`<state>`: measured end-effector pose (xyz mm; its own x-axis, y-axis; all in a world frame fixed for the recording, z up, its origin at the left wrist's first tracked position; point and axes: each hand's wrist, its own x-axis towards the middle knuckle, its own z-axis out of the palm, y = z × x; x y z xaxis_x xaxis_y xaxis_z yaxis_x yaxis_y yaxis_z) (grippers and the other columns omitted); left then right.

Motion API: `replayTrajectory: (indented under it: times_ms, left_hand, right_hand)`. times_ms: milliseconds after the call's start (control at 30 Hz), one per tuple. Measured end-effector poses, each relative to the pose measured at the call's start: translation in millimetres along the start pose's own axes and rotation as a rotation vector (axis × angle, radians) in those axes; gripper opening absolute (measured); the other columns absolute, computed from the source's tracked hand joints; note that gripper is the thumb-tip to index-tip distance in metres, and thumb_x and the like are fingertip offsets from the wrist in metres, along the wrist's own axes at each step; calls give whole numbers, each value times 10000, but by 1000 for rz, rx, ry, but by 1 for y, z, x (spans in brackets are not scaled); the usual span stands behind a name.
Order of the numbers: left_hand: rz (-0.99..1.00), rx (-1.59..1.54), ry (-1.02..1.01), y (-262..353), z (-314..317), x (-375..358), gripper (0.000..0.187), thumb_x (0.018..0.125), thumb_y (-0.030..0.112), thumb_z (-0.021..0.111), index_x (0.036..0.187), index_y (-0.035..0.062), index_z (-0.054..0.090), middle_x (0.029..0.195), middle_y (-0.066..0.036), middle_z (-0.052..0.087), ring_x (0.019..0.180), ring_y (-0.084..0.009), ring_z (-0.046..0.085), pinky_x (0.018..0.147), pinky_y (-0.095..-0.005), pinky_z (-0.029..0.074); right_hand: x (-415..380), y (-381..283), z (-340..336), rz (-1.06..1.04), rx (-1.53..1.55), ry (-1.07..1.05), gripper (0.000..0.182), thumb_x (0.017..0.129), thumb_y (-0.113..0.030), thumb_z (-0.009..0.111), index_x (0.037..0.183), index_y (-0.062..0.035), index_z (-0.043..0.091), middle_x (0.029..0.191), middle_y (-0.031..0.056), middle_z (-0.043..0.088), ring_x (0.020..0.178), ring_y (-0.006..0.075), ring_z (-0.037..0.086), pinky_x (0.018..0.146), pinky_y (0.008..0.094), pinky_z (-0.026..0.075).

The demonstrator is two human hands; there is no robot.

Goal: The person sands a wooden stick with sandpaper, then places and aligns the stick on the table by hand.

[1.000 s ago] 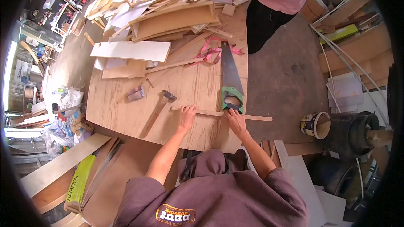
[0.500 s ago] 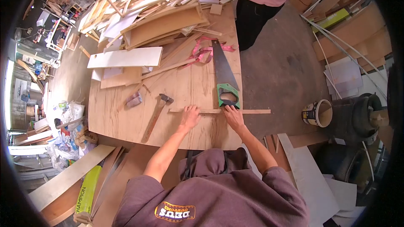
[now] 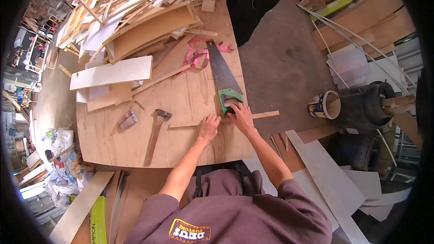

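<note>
A thin wooden strip (image 3: 183, 124) lies across the plywood tabletop, its right end jutting past the edge. My left hand (image 3: 209, 127) is closed over the strip near its middle, fingers bent down onto it. Just to the right, my right hand (image 3: 242, 116) has its fingers curled on the green handle of a handsaw (image 3: 225, 74). The saw lies flat, with its blade pointing away from me. Left of my hands rests a hammer (image 3: 156, 138), head at the far end. Beyond it is a small rolled-up bundle (image 3: 128, 120) whose kind I cannot make out.
A pink tape (image 3: 197, 55) lies tangled near the saw's tip. Wood offcuts and a white board (image 3: 111, 73) pile up on the far left of the table (image 3: 185, 151). A co-worker (image 3: 253, 7) stands at the far side. A bucket (image 3: 324, 105) stands right.
My right hand has moved from the strip up onto the saw's handle. The strip has tilted slightly, its right end farther away. The whole view has shifted a little.
</note>
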<state>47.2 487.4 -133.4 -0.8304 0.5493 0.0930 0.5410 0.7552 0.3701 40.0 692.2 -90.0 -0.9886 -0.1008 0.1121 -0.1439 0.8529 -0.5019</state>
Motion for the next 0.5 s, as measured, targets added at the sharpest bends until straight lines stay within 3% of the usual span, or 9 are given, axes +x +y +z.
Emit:
replayTrajectory:
  times_ms: [100,333,500]
  left_hand:
    - [-14,-81,-37,2,-5,0,404,769,39,719,1164,67,641,1095,-85,602,1087,-273,579,929,-419,469]
    - [-28,76,-18,9,-1,-1,457,754,33,709,1203,55,628,1111,-89,585,1128,-268,558,983,-423,466]
    - [-76,84,-44,19,-3,-1,467,752,12,691,1214,49,633,1157,-91,587,1170,-276,547,1004,-437,460]
  right_hand:
    - [10,-3,10,26,-116,-69,380,875,-315,762,1195,-134,664,1127,76,631,1115,281,584,946,473,411]
    - [23,5,21,-9,-93,-163,385,859,-303,774,1195,-147,669,1092,86,621,1122,285,571,957,460,402]
    - [15,12,16,-101,-191,-205,536,805,-212,810,1295,-152,601,1159,87,596,1144,286,560,978,442,413]
